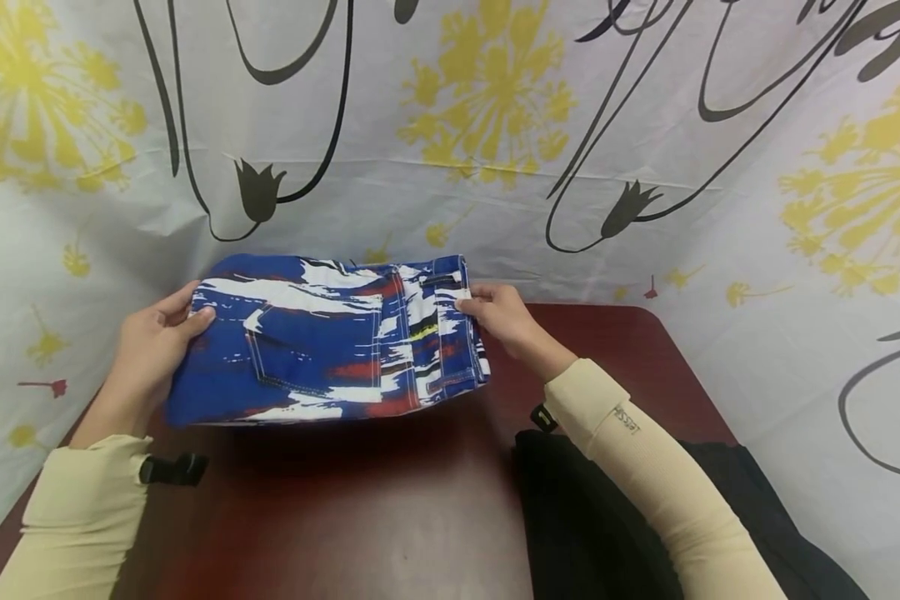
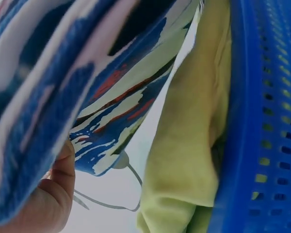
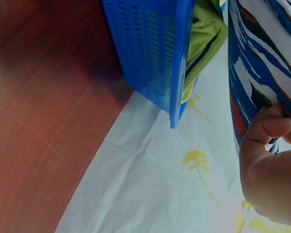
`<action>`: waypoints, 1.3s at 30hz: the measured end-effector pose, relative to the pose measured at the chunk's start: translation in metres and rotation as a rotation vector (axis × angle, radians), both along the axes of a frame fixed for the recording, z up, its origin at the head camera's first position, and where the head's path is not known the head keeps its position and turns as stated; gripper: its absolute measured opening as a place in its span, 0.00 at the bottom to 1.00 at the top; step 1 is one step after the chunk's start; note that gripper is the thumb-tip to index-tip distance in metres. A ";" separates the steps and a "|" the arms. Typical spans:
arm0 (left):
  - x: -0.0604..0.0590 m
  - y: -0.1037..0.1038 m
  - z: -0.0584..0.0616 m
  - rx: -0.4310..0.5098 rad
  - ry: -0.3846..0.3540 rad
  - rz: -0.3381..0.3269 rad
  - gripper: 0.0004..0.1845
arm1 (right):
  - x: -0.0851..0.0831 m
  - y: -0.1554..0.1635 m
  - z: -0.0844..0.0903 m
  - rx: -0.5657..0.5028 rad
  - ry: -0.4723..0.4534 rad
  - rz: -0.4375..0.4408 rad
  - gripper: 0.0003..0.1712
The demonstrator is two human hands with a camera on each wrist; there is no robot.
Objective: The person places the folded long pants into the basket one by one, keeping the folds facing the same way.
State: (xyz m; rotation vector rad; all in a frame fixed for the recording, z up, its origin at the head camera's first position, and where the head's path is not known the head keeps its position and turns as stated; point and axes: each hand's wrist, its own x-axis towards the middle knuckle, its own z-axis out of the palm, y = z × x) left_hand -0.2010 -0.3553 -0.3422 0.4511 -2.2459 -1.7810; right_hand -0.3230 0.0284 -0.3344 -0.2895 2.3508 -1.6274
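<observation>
Folded shorts held up at both ends above the surface.
Left hand pinches the left edge of the patterned shorts, thumb on top; right hand pinches the waistband end. Judging by this, the fold is done; next comes lowering it flat, beside the black garment.

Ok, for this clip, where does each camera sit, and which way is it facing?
Head: looks forward and down at the folded patterned shorts on the red-brown table; both hands and beige sleeves show.
Left wrist: under the shorts, beside the blue basket; left hand shows.
Right wrist: faces the basket and tabletop; right hand shows.
Shared: all three see the shorts; both wrist views see the basket.
</observation>
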 end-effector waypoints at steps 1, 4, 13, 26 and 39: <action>-0.002 -0.001 0.000 0.027 0.007 0.004 0.38 | -0.001 -0.001 0.001 0.006 0.006 0.001 0.22; -0.006 -0.004 0.001 0.100 0.019 0.024 0.39 | -0.005 -0.004 0.003 0.023 0.010 0.003 0.24; -0.025 -0.007 0.002 -0.048 -0.106 0.063 0.37 | -0.016 -0.009 0.003 0.043 0.016 -0.036 0.27; -0.040 -0.011 -0.007 0.009 -0.119 0.137 0.32 | -0.030 -0.017 -0.006 0.054 0.029 -0.030 0.27; -0.052 -0.012 -0.011 0.059 -0.157 0.135 0.32 | -0.043 -0.022 -0.009 0.119 0.072 -0.026 0.27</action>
